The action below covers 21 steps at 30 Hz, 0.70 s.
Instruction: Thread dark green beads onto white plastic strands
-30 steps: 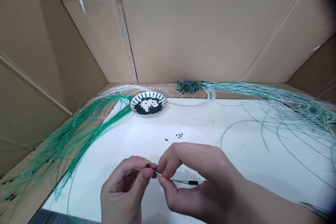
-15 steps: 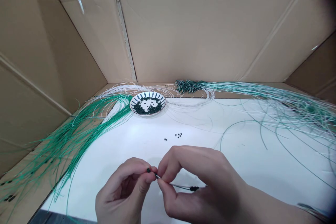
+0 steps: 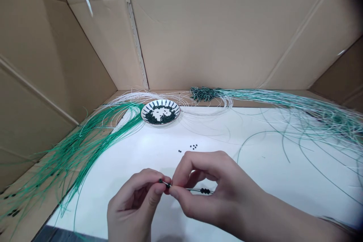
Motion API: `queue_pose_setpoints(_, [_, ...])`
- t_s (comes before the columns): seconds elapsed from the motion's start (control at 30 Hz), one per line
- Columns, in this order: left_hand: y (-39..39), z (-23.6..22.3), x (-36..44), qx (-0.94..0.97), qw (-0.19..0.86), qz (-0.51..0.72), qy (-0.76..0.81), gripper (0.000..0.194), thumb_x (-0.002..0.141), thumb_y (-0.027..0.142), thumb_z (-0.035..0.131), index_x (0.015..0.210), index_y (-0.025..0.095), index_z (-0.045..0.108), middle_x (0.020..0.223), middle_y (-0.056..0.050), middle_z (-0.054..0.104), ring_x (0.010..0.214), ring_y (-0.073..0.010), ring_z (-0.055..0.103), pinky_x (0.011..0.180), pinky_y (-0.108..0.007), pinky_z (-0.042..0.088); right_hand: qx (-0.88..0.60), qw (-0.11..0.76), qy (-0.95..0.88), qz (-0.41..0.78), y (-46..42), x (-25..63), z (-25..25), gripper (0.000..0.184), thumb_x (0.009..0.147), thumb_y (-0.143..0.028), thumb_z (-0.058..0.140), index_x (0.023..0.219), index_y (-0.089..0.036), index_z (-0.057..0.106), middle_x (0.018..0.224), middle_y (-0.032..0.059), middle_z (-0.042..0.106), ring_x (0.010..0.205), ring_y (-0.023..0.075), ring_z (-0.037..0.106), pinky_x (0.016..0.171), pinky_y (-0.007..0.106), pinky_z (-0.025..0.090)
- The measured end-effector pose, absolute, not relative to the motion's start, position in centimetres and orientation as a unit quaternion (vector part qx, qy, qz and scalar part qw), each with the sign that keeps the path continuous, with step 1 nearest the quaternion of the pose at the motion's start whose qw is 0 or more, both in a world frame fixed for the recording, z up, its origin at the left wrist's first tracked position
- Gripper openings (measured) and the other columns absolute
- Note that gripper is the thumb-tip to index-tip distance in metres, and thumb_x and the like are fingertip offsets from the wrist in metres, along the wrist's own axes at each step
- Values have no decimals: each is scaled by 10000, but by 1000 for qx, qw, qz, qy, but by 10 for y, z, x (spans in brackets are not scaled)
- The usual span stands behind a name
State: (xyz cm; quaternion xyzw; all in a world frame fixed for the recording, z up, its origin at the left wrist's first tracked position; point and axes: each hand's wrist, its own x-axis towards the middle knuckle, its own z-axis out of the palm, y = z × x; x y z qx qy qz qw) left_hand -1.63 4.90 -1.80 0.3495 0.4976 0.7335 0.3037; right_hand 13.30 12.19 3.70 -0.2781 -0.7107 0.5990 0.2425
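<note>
My left hand [image 3: 135, 201] is closed in a pinch on a small black bead [image 3: 160, 180], with another dark piece close by at the fingertips. Right against it, my right hand [image 3: 218, 187] pinches thin wires [image 3: 194, 189] between thumb and forefinger. Several black beads [image 3: 205, 191] sit in a row on these wires, under the arch of my right hand. The fingertips partly hide where the wires meet the beads at the left hand. A few loose black beads [image 3: 193, 146] lie on the white board [image 3: 136, 151] beyond my hands.
A striped plate [image 3: 144, 118] of black beads stands at the back. Green wires [image 3: 85, 151] spread along the left, with white wires [image 3: 133, 96] behind. A bundle of beaded wires [image 3: 205, 93] runs to the right along the cardboard wall [image 3: 227, 38].
My right hand has risen slightly and turned, showing more of the beads on the wires. My left hand has shifted a little to the right, still pinching.
</note>
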Motion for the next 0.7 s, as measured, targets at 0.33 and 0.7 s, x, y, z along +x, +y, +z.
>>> queue_pose_setpoints(0.33, [50, -16, -15, 312, 376, 730, 479, 138, 684, 398, 908, 728, 288, 838, 681, 18, 815, 570, -85, 713, 611, -95, 568, -290, 228, -667, 648, 127, 133, 41, 160, 823, -249, 763, 750, -193, 633, 792, 9, 716, 798, 178, 649, 796, 314, 504])
queue_pose_setpoints(0.7, [50, -16, -15, 291, 414, 719, 477, 162, 664, 378, 926, 709, 259, 826, 620, 11, 776, 558, -93, 691, 585, -111, 548, -277, 237, -629, 686, 129, 132, 38, 217, 784, -259, 832, 732, -190, 633, 761, 1, 731, 747, 165, 658, 689, 271, 492])
